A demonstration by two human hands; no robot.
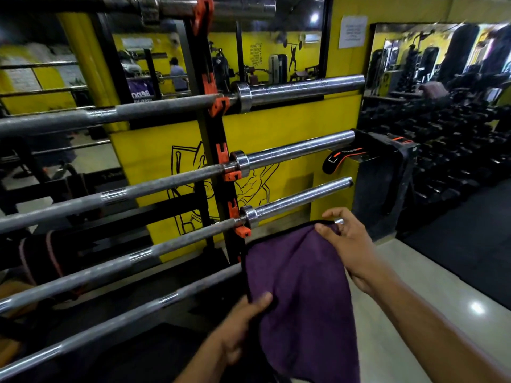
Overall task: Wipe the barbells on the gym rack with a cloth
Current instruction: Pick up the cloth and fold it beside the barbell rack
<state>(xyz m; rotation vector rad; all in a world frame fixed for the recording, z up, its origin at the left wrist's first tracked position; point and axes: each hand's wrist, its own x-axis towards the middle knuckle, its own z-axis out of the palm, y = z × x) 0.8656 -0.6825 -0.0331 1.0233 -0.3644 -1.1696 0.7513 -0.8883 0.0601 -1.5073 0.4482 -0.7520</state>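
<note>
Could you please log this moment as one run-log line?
left hand: pinches purple cloth edge | right hand: pinches top corner | cloth: held spread, wiping not visible | chrome steel barbells: racked

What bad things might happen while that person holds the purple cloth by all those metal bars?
1. The purple cloth hangs loose, held only at its edges by the left hand and right hand, so a weak grip might let it drop to the floor.
2. The dangling cloth might snag on an orange hook of the rack.
3. The barbell end sticks out near the right hand, so knuckles might bump it.
</note>
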